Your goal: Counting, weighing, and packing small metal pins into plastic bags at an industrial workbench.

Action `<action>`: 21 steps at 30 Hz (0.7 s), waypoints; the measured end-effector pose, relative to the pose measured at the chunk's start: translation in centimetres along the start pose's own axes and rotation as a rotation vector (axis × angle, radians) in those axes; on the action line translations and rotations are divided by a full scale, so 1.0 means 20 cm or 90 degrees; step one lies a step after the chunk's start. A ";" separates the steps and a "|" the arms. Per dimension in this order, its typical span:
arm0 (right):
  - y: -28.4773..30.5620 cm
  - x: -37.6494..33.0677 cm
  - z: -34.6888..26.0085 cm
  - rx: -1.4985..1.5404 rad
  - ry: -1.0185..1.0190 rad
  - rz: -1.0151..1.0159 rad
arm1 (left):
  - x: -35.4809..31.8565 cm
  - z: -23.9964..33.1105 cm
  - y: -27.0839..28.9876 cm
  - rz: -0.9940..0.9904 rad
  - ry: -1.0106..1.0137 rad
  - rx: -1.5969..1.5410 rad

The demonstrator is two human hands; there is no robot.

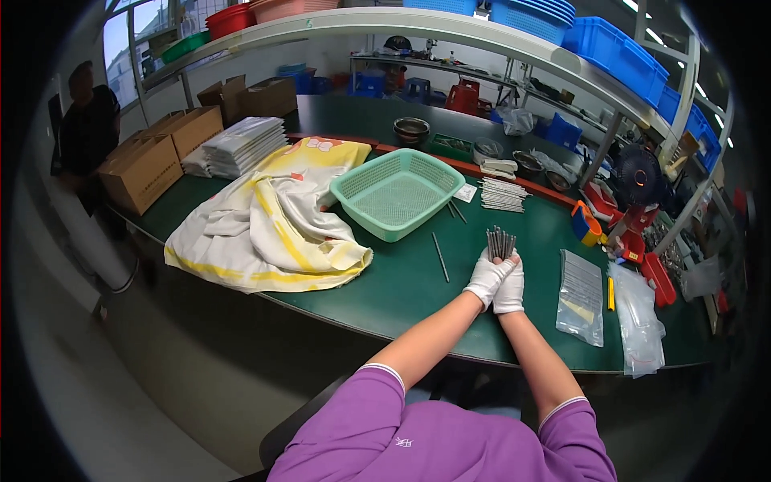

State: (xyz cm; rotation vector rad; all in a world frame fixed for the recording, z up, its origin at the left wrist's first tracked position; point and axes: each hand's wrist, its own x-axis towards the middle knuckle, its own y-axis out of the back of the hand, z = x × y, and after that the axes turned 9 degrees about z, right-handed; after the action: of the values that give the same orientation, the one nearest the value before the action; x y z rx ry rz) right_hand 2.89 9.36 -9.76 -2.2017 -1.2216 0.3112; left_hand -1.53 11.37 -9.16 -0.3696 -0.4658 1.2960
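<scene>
A bundle of thin grey metal rods (501,241) stands up between my two white-gloved hands, over the green table. My left hand (485,278) and my right hand (510,291) are pressed together around its lower part, with some bare fingertips showing. Left of them lies a single metal rod (441,257), apart from the bundle. A couple more thin rods (458,211) rest beside the light green plastic basket (391,230). To the right, a clear plastic bag (580,299) lies flat with grey rods inside.
A white and yellow cloth (265,225) is heaped on the left, near cardboard boxes (143,171). Behind my hands sits a row of white sticks (503,195). Empty plastic bags (637,309), red bins (658,279) and a fan (638,174) are at right. A shelf (385,19) crosses above.
</scene>
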 end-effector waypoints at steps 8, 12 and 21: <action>0.11 0.08 -0.08 -0.052 0.162 -0.195 | -0.04 0.19 -0.05 -0.089 -0.162 0.121; 0.22 0.04 -0.07 -0.501 0.349 -0.224 | 0.00 0.12 0.02 -0.175 -0.094 0.182; -0.50 -0.05 -0.75 -0.873 0.523 -0.274 | 0.02 0.08 0.05 -0.119 0.020 0.160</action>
State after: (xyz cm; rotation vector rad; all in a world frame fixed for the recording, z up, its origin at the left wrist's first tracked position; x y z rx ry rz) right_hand 2.48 6.68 8.12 -2.3637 -1.4663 -1.9010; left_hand -3.19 11.92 -8.32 -0.1322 -0.2995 1.1486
